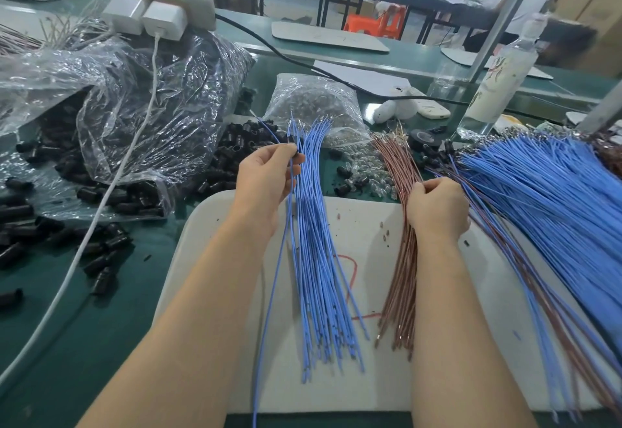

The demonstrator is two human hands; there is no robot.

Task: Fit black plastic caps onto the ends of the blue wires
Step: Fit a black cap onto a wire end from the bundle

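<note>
- Pinching a black cap between thumb and forefinger: that is how I read the left hand; fingers curled, tips closed on the cap.
- A single blue wire runs through that same grip; its far end sticks out above the hand and its long tail hangs toward the near edge.
- Right hand: fingers clenched into a fist round thin mixed strands of blue and brown, at the left edge of the big pile.
- Blue wire bundle lies fanned on the white board, just right of the left hand, touching its fingertips.
- Brown wire bundle lies beside it on the board, passing under the right wrist.
- Big pile of blue wires spreads over the right side of the board.
- Loose black caps heaped on the green tabletop just beyond the left hand; more spill out of a crumpled clear bag on the left.
- Smaller bag of clear bulbs sits behind the blue bundle.
- White cable crosses the caps from a power strip.
- Far right: a bottle, with a white plush toy to its left.
</note>
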